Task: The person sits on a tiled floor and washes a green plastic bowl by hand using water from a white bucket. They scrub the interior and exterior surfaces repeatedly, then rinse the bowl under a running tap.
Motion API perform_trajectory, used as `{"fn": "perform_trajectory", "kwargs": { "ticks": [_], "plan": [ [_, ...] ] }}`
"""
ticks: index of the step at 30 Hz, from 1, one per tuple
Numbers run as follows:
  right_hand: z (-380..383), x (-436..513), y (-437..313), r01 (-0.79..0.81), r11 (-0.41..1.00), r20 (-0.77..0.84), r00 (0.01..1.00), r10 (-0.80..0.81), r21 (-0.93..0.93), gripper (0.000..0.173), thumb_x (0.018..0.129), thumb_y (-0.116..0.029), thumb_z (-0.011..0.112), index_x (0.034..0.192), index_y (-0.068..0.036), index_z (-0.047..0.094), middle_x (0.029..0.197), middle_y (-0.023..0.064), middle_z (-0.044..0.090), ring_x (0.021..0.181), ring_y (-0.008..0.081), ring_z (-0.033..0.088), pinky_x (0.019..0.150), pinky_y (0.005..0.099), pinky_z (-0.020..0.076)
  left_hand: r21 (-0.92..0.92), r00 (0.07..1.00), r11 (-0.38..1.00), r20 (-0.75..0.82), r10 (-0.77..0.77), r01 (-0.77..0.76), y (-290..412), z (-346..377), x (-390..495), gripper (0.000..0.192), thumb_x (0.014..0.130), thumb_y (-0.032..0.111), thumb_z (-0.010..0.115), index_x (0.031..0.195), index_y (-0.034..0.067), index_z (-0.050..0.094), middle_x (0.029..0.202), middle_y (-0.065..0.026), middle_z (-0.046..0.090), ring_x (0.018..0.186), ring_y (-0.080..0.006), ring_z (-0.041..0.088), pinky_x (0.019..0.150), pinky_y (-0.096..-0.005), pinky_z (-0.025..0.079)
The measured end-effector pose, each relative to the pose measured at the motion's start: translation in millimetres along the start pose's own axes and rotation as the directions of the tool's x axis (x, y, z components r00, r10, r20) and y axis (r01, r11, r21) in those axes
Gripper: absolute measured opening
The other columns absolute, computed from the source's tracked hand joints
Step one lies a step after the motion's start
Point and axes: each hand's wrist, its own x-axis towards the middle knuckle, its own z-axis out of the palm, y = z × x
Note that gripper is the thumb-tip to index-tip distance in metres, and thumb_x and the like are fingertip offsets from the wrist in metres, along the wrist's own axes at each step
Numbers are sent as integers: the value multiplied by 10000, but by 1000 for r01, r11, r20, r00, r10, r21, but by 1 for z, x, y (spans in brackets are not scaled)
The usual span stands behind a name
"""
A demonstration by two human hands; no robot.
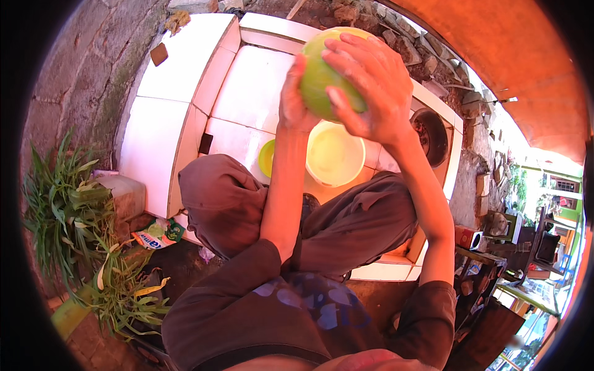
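Observation:
A rounded green bowl (327, 86) is raised in both hands above the tiled basin, its outer side towards me. My left hand (297, 104) grips its left edge, thumb side up. Spread over the right side of the bowl, my right hand (376, 88) has whitish patches on its fingers. What lies inside the bowl is hidden. Below my forearms stands a pale yellow tub (336, 155) on the tiles. A smaller yellow-green dish (266, 157) shows partly behind my left forearm.
A dark round pan (430, 137) rests at the basin's right side. On the left runs a white tiled ledge (160, 111) with a brown block (159, 54). A dark small block (205, 143) lies nearby. Leafy plants (69, 204) and a plastic packet (158, 233) are at lower left.

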Motion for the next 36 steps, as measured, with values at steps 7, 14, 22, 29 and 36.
{"fn": "perform_trajectory", "kwargs": {
  "ticks": [7, 14, 22, 29, 36],
  "plan": [
    [9, -19, 20, -612, 483, 185, 719, 670, 627, 443, 1093, -315, 513, 1383, -1, 630, 1221, 98, 697, 1105, 155, 606, 1033, 310, 452, 503, 954, 864, -248, 169, -22, 3, 22, 1, 634, 1053, 525, 615, 1309, -55, 600, 1198, -143, 704, 1052, -186, 705, 881, -343, 608],
    [17, -22, 32, -621, 18, 329, 440, 835, 784, 473, 1110, -403, 525, 1296, 9, 666, 1181, 80, 709, 1048, 119, 647, 934, 285, 511, 392, 923, 915, -308, 230, -98, -3, -6, 7, 568, 1075, 512, 575, 1249, -28, 610, 1171, -112, 702, 1034, -191, 711, 892, -347, 609],
    [2, -11, 6, -750, 249, 393, 563, 727, 613, 392, 1028, -336, 703, 1156, 34, 722, 1002, 55, 758, 877, 110, 692, 823, 290, 555, 255, 808, 940, -490, 327, -226, -21, -30, 10, 413, 1122, 382, 418, 1307, 59, 598, 1217, -108, 681, 1116, -239, 687, 924, -392, 595],
    [-6, -8, -21, -790, 357, 703, 610, 366, 499, 536, 958, -365, 772, 1329, -1, 641, 1267, 122, 710, 1127, 211, 678, 985, 374, 523, 514, 877, 832, -278, 391, -208, -14, -1, 6, 530, 1099, 456, 379, 1396, 49, 544, 1355, -131, 637, 1191, -289, 654, 1029, -473, 541],
    [15, -13, -17, -105, 994, 410, 908, 86, 24, 583, 884, -271, 796, 1385, -33, 618, 1492, 224, 539, 1288, 413, 592, 1097, 477, 478, 107, 983, 988, -135, 128, -114, -13, -4, 1, 809, 1051, 620, 401, 1614, 42, 345, 1588, -231, 447, 1473, -410, 435, 1234, -574, 351]
  ]
}}
